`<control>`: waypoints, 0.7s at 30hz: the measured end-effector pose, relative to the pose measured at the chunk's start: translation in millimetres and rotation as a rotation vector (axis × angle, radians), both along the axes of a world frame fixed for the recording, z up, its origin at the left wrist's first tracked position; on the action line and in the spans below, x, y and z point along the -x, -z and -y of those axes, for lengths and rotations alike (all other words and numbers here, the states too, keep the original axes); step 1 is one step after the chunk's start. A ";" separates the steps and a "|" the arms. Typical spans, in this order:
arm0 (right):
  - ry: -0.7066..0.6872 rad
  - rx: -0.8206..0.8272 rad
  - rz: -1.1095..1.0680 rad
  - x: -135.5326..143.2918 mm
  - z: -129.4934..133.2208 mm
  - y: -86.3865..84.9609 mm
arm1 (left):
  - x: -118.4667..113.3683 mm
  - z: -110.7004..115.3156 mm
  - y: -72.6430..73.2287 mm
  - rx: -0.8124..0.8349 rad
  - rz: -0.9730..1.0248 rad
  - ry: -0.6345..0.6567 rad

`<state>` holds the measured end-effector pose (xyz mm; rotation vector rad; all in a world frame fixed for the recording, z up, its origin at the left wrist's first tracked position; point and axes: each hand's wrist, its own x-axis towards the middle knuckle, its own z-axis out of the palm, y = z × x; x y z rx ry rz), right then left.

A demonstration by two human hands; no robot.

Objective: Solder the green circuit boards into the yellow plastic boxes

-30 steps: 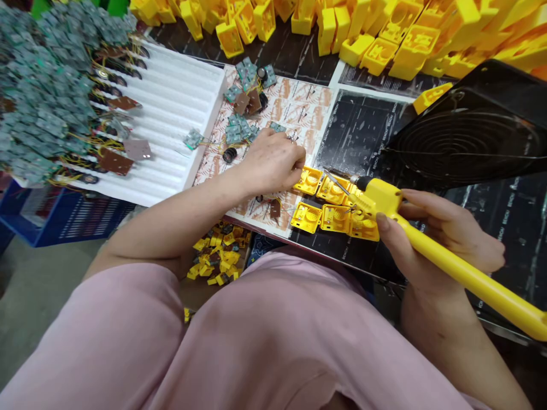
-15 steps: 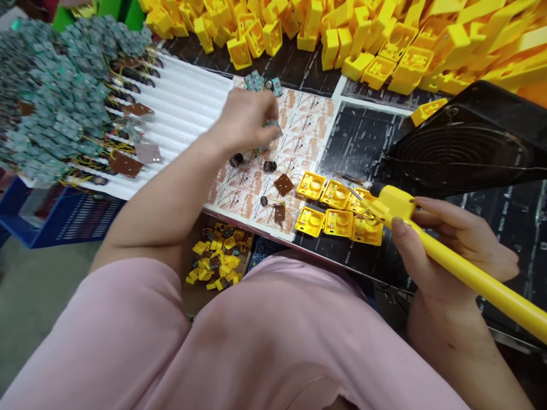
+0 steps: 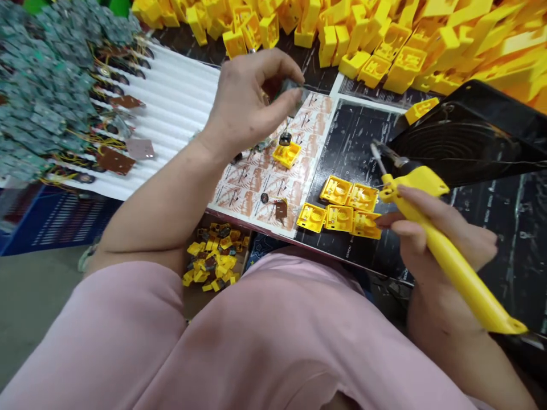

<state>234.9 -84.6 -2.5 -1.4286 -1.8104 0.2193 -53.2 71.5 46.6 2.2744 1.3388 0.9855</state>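
Observation:
My left hand [image 3: 260, 102] pinches a small grey-green circuit board [image 3: 292, 91] between thumb and fingers, above the patterned sheet. Below it a round black component [image 3: 285, 138] shows just over an open yellow housing [image 3: 286, 155]; whether it touches the housing cannot be made out. My right hand [image 3: 440, 228] is wrapped round a yellow soldering iron [image 3: 453, 267], its metal tip [image 3: 378, 156] pointing up and left. Near the right fingers lie several open yellow housings [image 3: 339, 218] in two rows. A brown board [image 3: 281, 209] with a round black piece [image 3: 264, 198] lies left of them.
A heap of grey-green boards with wires [image 3: 47, 102] covers the left of a white ridged sheet [image 3: 179, 85]. Many yellow housings [image 3: 393, 40] are piled at the back. A black fan [image 3: 465, 142] stands at right. Below the table edge is a box of yellow parts [image 3: 213, 259].
My left hand has risen and moved right with the board. One yellow housing now sits apart on the patterned sheet, leaving fewer in the rows. The soldering iron has swung upward, away from the housings.

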 end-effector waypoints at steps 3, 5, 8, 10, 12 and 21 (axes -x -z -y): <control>-0.168 -0.092 0.060 6.7 -7.3 -5.6 | -5.0 25.2 -1.4 0.148 0.124 0.018; -0.195 -0.067 0.081 11.4 -15.8 -4.9 | -7.7 45.7 9.0 0.255 0.179 -0.004; -0.228 -0.015 0.126 17.3 -35.3 4.3 | -2.8 77.1 35.5 0.309 0.323 0.097; -0.280 0.015 0.171 20.2 -50.7 13.6 | 9.9 92.9 51.4 0.315 0.372 0.247; -0.334 0.049 0.205 22.5 -64.2 22.2 | 28.3 101.8 60.3 0.362 0.315 0.330; -0.409 0.127 0.253 28.9 -72.0 28.5 | 54.2 97.7 50.2 0.173 -0.274 -0.133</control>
